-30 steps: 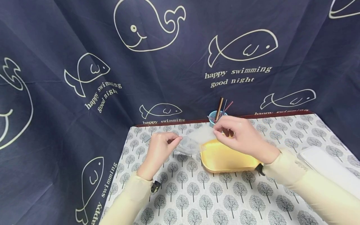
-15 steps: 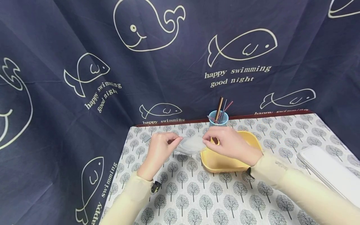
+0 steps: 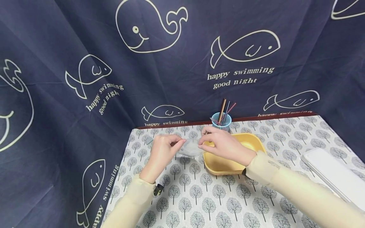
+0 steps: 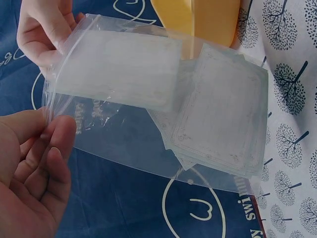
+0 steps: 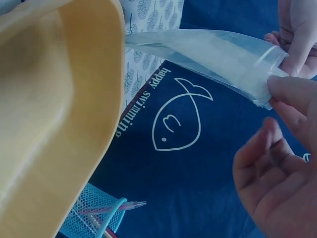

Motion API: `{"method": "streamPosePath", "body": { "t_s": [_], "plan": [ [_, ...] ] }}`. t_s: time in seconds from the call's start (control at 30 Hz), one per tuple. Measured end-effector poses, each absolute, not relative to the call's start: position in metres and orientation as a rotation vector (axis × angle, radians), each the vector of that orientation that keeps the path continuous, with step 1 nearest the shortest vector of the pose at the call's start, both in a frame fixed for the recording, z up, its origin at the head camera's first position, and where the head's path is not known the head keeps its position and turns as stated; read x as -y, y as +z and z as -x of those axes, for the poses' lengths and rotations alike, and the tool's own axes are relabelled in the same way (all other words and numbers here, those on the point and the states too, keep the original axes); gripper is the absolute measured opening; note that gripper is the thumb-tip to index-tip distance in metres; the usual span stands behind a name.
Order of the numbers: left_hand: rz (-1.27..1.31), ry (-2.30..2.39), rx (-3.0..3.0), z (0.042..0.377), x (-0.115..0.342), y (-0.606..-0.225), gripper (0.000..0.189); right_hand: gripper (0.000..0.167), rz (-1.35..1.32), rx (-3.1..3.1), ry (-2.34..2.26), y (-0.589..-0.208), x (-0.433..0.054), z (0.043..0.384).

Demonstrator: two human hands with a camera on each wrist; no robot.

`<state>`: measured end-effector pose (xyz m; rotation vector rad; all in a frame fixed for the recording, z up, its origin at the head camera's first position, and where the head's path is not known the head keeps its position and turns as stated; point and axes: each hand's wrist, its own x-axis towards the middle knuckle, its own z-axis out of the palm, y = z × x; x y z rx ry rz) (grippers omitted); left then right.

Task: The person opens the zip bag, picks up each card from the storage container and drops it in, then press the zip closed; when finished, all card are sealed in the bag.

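A clear zip bag [image 3: 188,148] is held up above the table, left of a yellow tray [image 3: 222,166]. Inside it, the left wrist view shows a loose stack of pale bordered paper sheets [image 4: 220,109] at the bottom and another pale sheet [image 4: 124,67] near the mouth. My left hand [image 3: 163,152] pinches one side of the bag's mouth between thumb and fingers. At the opposite side of the mouth, my right hand [image 3: 223,144] pinches the lip by the zip strip; its exact fingertip contact is partly hidden. The other right fingers curl loosely.
Behind the tray stands a blue mesh pen cup [image 3: 225,126] with several pens. A white flat-topped object [image 3: 330,171] lies at the right. One small grey item [image 3: 149,141] rests at the left. A tree-print cloth [image 3: 196,202] covers the table; a dark curtain [image 3: 182,79] hangs behind.
My right hand has moved left and down from above the tray to the bag's mouth, bringing a pale sheet that is now inside. My left hand has stayed in place.
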<state>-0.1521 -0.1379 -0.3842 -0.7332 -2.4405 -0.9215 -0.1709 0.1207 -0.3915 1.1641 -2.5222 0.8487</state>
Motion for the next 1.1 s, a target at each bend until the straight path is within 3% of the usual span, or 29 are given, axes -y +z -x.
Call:
{"method": "streamPosePath", "body": {
  "t_s": [0.73, 1.1],
  "plan": [
    [0.775, -0.944, 2.435, 0.151, 0.135, -0.381, 0.008, 0.012, -1.372, 2.586, 0.635, -0.389, -0.094, 0.191],
    [0.766, -0.965, 2.458, 0.152, 0.134, -0.381, 0.009, 0.004, -1.433, 2.460, 0.527, -0.390, -0.077, 0.190]
  ]
}}
